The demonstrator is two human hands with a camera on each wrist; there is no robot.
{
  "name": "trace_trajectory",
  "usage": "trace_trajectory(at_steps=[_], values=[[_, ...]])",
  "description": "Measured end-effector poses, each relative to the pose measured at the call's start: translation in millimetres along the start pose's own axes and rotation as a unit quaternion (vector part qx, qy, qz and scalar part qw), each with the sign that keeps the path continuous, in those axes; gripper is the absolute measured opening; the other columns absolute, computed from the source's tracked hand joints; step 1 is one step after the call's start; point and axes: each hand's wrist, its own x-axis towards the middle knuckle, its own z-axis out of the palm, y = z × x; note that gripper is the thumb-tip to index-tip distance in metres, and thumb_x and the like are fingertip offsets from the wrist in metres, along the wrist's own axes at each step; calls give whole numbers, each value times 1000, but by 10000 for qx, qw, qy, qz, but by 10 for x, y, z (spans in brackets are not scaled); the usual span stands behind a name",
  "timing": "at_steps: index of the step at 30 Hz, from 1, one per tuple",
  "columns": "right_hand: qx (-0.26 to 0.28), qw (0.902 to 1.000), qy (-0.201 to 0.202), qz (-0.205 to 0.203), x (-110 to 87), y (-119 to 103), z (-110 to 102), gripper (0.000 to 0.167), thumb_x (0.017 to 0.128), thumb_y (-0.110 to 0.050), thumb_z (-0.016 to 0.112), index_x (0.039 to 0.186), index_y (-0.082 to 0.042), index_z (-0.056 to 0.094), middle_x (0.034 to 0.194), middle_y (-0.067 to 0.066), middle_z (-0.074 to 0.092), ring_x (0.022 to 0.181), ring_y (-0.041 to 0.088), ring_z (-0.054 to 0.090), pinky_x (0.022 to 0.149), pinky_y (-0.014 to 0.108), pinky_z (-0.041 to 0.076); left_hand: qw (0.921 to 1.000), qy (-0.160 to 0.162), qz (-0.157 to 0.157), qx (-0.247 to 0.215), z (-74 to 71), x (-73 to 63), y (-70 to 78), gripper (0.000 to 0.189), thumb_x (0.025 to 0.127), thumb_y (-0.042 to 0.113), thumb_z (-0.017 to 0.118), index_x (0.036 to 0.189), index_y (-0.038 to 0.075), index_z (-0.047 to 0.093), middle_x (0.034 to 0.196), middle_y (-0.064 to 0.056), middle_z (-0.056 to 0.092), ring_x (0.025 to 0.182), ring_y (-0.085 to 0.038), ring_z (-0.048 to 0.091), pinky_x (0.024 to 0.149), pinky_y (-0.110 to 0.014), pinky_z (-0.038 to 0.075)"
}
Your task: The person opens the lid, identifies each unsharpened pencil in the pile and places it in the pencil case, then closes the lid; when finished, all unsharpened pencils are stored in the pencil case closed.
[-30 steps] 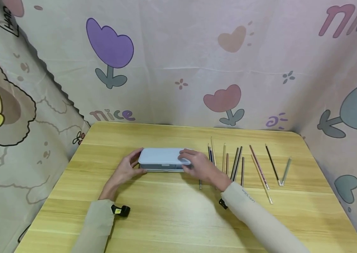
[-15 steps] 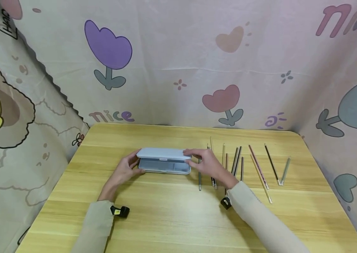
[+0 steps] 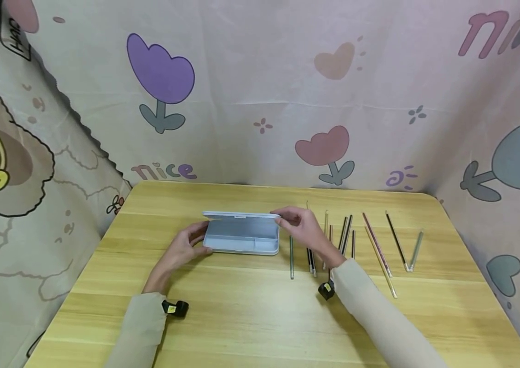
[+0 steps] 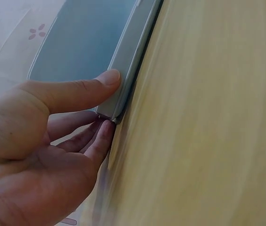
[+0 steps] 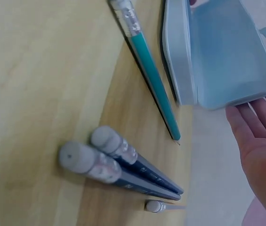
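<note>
A pale blue pencil case (image 3: 241, 246) lies on the wooden table, its hinged lid (image 3: 241, 215) raised at the back. Inside, a divider splits off a small compartment at the right; no pencils show in it. My left hand (image 3: 186, 246) grips the left end, thumb at the near corner and fingers (image 4: 97, 141) round the end wall. The right hand (image 3: 303, 227) pinches the lid's right corner, with thumb on one face and fingertips (image 5: 241, 120) on the other. Just right of the case lies a teal pencil (image 3: 292, 258) with a white eraser end.
Several pencils lie spread over the table's right side, among them dark pencils (image 5: 147, 181) near my right wrist, a reddish pencil (image 3: 376, 243) and a black pencil (image 3: 396, 240). A patterned cloth (image 3: 241, 76) hangs behind the table (image 3: 241, 317).
The right hand has lifted the lid from nearly closed to standing up, uncovering the case's inside. My left hand has kept its place at the left end.
</note>
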Motion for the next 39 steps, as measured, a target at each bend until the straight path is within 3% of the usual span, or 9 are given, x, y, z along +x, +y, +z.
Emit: trace_trajectory(at_steps=[5,12,16,23,30,34,39], values=[[241,9986,433,182,64,36,-20,21,101,-13,68,119,-3,71,111,14,75,101,38,71,89,30,61,9999,-4,-87,-112,3,-2,14,79,85,-14,74,152,-13,33,154,-35,35,139,-52,40,112,-39,45],[1287,9835,1029,751,218,94,10,25,101,-8,65,121,8,66,117,25,71,108,43,68,95,53,58,10000,16,-45,-32,5,-5,13,81,83,-15,75,152,-13,33,154,-33,36,139,-51,41,113,-38,43],[1444,9762,1216,1065,314,95,7,28,103,-7,62,124,12,64,121,30,68,110,47,67,95,60,55,10000,23,-49,13,3,-5,13,82,83,-13,76,152,-14,33,153,-34,36,138,-51,41,114,-41,42],[1359,9656,1577,1559,429,194,41,25,102,-12,65,120,6,69,112,28,72,97,45,72,88,57,60,10000,23,-21,59,7,-4,26,81,83,-14,76,152,-13,34,154,-34,35,139,-51,41,114,-43,42],[1269,9507,1727,2241,494,278,29,24,101,-13,67,119,3,70,103,22,75,76,24,76,76,44,65,9999,-16,-51,97,20,-6,53,80,84,-14,75,153,-11,35,155,-31,36,140,-50,40,113,-41,43],[1271,9445,1732,2485,525,327,31,24,102,-13,66,120,2,70,104,22,75,73,21,75,73,39,65,10000,-2,-51,71,21,2,55,80,83,-15,75,153,-11,36,155,-31,36,140,-49,40,113,-40,42],[1139,9446,1675,2582,549,384,39,24,102,-14,65,120,1,70,108,23,74,74,22,74,72,36,66,9999,35,-49,90,23,6,51,81,82,-17,75,152,-11,36,154,-32,36,140,-49,40,113,-38,43]])
